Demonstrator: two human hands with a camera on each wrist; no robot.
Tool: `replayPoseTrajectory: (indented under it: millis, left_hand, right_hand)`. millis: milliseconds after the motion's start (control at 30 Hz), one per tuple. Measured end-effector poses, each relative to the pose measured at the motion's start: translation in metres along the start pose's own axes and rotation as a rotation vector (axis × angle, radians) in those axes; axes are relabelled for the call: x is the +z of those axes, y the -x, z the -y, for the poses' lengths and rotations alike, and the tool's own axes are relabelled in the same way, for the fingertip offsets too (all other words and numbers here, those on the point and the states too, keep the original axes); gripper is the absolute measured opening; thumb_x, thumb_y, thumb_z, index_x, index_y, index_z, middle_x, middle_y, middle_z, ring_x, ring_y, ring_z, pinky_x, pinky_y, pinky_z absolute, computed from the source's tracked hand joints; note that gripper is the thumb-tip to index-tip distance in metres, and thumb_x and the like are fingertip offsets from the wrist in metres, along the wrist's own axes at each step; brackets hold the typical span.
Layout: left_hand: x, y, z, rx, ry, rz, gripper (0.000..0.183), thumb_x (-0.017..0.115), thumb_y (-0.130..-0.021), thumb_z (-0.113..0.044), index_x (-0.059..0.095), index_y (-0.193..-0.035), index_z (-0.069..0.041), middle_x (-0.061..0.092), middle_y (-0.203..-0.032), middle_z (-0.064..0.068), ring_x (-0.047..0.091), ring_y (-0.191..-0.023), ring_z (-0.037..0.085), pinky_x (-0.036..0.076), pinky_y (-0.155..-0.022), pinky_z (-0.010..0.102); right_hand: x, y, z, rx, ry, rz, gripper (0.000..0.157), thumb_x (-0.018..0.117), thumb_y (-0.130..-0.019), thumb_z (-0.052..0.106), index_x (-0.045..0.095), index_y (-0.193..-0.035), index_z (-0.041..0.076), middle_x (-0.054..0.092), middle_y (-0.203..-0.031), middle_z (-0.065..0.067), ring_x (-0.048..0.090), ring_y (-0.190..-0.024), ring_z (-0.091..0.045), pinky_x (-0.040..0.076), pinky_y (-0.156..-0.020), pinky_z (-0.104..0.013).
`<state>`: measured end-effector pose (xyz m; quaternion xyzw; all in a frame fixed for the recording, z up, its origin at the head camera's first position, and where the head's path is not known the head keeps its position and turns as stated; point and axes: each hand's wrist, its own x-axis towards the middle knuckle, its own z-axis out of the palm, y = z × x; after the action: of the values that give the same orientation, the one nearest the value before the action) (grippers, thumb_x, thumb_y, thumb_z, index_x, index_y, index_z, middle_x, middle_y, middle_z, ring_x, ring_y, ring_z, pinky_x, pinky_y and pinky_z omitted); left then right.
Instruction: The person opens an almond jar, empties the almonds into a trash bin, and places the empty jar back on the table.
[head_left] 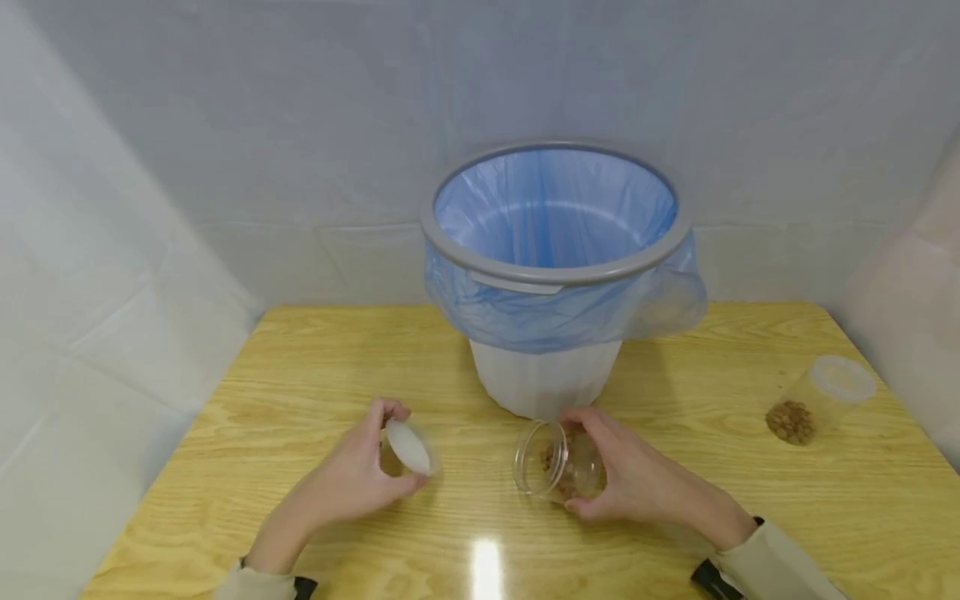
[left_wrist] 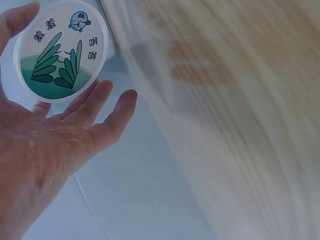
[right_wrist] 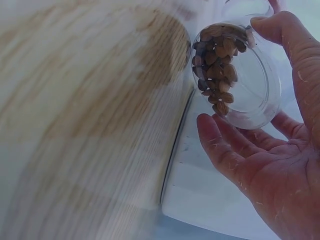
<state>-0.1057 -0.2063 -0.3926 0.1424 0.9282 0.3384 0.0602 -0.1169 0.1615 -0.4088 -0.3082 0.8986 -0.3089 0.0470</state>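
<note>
My left hand (head_left: 356,471) holds a round white lid (head_left: 408,447) by its edge, thumb on one side and fingers on the other. Green leaves and dark characters are printed on the face of the lid toward my palm, as the left wrist view shows. To the right, my right hand (head_left: 630,475) grips a clear jar (head_left: 540,458) around its body. The jar is tipped on its side without a lid, its mouth facing left toward the lid. Brown nuts (right_wrist: 217,70) lie along its lower side, near the base.
A white bin (head_left: 543,379) with a grey rim and a blue bag liner (head_left: 555,312) stands behind the hands on the wooden table (head_left: 300,375). A second clear jar (head_left: 836,392) with a pale top and brown nuts in its bottom is at the right.
</note>
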Motion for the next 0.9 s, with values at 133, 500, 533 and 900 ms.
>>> replayPoseTrajectory:
  millis: [133, 500, 533, 900]
  left_hand:
    - [-0.006, 0.007, 0.008, -0.009, -0.047, -0.021, 0.075, 0.085, -0.078, -0.036, 0.044, -0.133, -0.008, 0.058, -0.135, 0.015, 0.058, -0.127, 0.035, 0.049, -0.104, 0.059]
    - [-0.006, 0.015, 0.022, 0.002, -0.133, -0.014, 0.073, 0.087, -0.073, -0.032, 0.047, -0.129, -0.011, 0.061, -0.132, 0.015, 0.063, -0.113, 0.026, 0.054, -0.09, 0.045]
    - [-0.007, 0.015, 0.023, 0.003, -0.148, -0.007, 0.072, 0.087, -0.072, -0.032, 0.047, -0.129, -0.011, 0.061, -0.131, 0.014, 0.063, -0.113, 0.025, 0.054, -0.09, 0.045]
    - [-0.008, 0.014, 0.022, -0.007, -0.285, 0.059, 0.059, 0.087, -0.07, -0.038, 0.057, -0.118, -0.021, 0.061, -0.123, 0.004, 0.061, -0.113, 0.026, 0.056, -0.086, 0.048]
  right_hand:
    - [-0.001, 0.002, 0.0, 0.047, -0.011, 0.024, 0.08, 0.086, -0.077, 0.035, 0.044, -0.142, 0.016, 0.056, -0.134, 0.0, 0.058, -0.124, -0.019, 0.052, -0.101, -0.046]
    - [-0.001, 0.003, 0.0, 0.061, -0.026, 0.021, 0.078, 0.087, -0.076, 0.034, 0.044, -0.139, 0.018, 0.056, -0.13, 0.003, 0.058, -0.121, -0.015, 0.052, -0.101, -0.044]
    - [-0.001, 0.003, 0.0, 0.059, -0.028, 0.019, 0.078, 0.087, -0.076, 0.034, 0.044, -0.139, 0.018, 0.056, -0.13, 0.003, 0.058, -0.12, -0.015, 0.052, -0.1, -0.043]
    - [0.0, 0.003, -0.002, 0.038, -0.017, -0.01, 0.082, 0.089, -0.072, 0.034, 0.045, -0.138, 0.014, 0.058, -0.129, 0.002, 0.06, -0.12, -0.015, 0.053, -0.102, -0.043]
